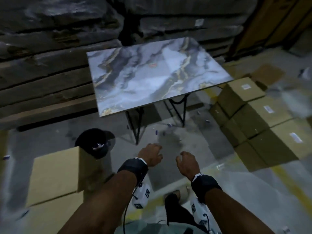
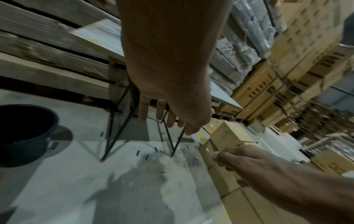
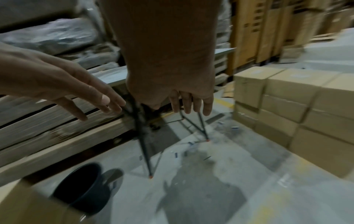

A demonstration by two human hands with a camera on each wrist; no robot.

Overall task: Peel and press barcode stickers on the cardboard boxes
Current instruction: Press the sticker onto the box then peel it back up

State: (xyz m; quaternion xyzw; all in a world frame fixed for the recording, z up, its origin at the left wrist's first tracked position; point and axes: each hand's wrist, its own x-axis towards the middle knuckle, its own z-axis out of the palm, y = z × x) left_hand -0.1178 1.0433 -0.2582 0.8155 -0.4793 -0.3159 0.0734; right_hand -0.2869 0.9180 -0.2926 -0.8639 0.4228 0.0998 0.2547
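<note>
- The left hand (image 1: 150, 155) hangs in the air over the floor (image 1: 177, 168), fingers loosely spread and pointing down, holding nothing.
- The right hand (image 1: 187, 163) hangs just beside it, apart from it, fingers relaxed and slightly curled, also with nothing in it.
- Ahead of both hands stands the worktop (image 1: 157, 73), a marbled slab on black legs; a small reddish mark lies near its middle, too blurred to make out.
- The boxes (image 1: 263, 119) stand stacked in rows to the right of the right hand, well apart from it; the three nearest tops each carry a white sticker (image 1: 269, 109).
- More plain boxes (image 1: 55, 174) sit just left of the left hand, none touched.
- A black bin (image 1: 94, 142) stands on the floor beyond those, ahead-left of the left hand, with scraps inside.
- Small blue-and-white scraps (image 3: 234, 128) lie scattered on the floor around the worktop's legs, ahead of the hands.
</note>
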